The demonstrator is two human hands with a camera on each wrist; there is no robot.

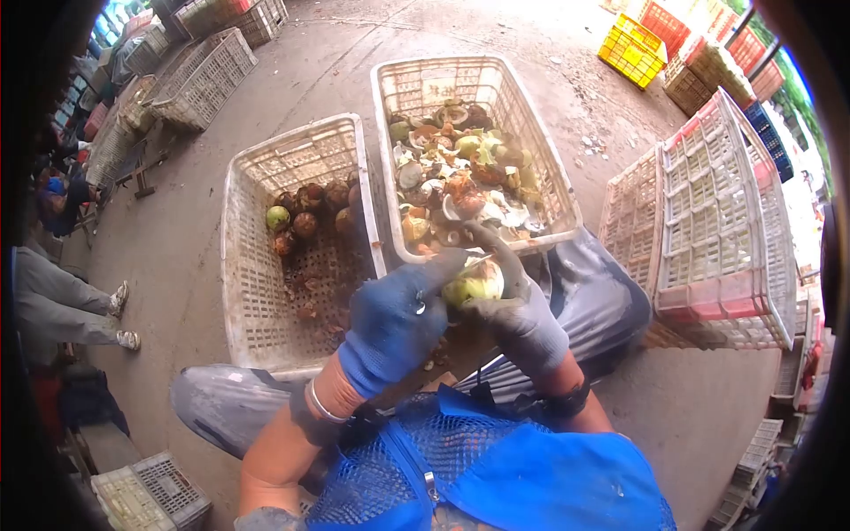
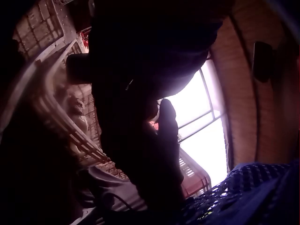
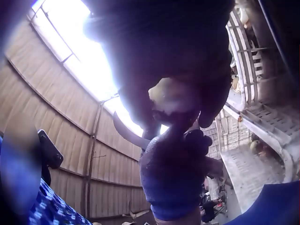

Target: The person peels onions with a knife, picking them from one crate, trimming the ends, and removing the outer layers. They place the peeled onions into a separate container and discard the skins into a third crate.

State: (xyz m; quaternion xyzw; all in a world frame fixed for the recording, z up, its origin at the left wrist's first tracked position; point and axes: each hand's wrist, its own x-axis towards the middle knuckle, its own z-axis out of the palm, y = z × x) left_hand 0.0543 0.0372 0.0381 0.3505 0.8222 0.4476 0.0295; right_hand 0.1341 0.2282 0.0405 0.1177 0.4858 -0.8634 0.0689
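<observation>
In the head view my left hand (image 1: 396,320), in a blue glove with dark fingers, is right against a pale green, partly pared round fruit (image 1: 479,282). A curved blade (image 3: 125,131) sticks out from the left fist in the right wrist view; its handle is hidden inside the grip. My right hand (image 1: 524,317), gloved in grey, holds the fruit from the far and right sides, thumb and fingers curled round it. From below, the fruit's pale underside (image 3: 172,96) shows between the dark gloves. The left wrist view has the left hand (image 2: 145,61) only as a dark shape.
Just ahead stands a crate (image 1: 542,232) of peelings and shell pieces. Left of it, another crate (image 1: 232,265) holds several brown and green round fruits (image 1: 305,225). Stacked crates (image 1: 708,230) rise at right. A person's legs (image 1: 66,301) show at far left.
</observation>
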